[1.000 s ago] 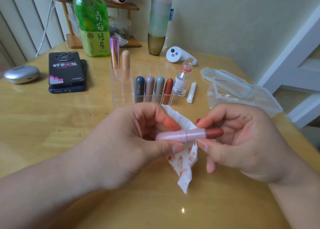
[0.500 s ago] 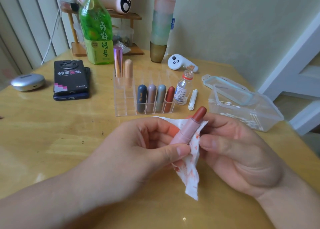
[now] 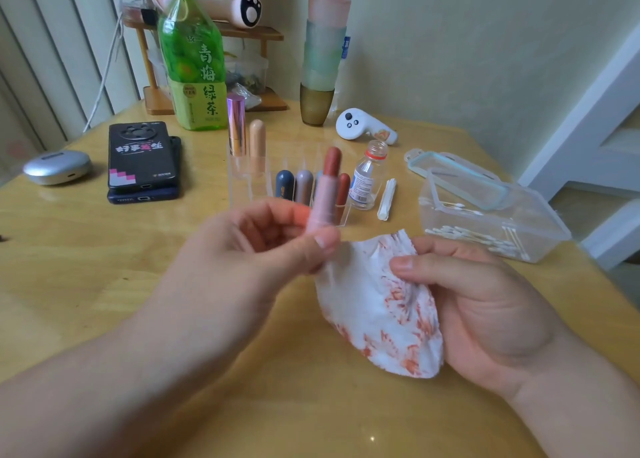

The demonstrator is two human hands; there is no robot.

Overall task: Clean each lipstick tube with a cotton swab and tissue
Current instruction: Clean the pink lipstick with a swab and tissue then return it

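My left hand (image 3: 249, 260) pinches a pink lipstick tube (image 3: 325, 194) by its base, holding it upright with its red-brown cap end up, just in front of the clear organizer (image 3: 242, 180). My right hand (image 3: 485, 305) holds a white tissue (image 3: 374, 312) stained with red smears, thumb pressed on its top. The tube and tissue are apart. Several capped lipsticks (image 3: 298, 187) stand in the organizer's front row, and a metallic pink one (image 3: 236, 125) and a peach one (image 3: 257, 139) stand at its back. Cotton swabs (image 3: 464, 232) lie in a clear box (image 3: 540, 229).
A small clear bottle (image 3: 367, 177) and a white stick bundle (image 3: 387, 199) sit right of the organizer. Two stacked phones (image 3: 142, 160), a silver case (image 3: 57, 167), a green tea bottle (image 3: 194, 59), stacked cups (image 3: 323, 52) and a white controller (image 3: 363, 127) stand on the wooden table (image 3: 86, 267).
My left hand has lifted the lipstick from lying level against the tissue to upright and away from it. My right hand has let go of the tube and keeps the tissue.
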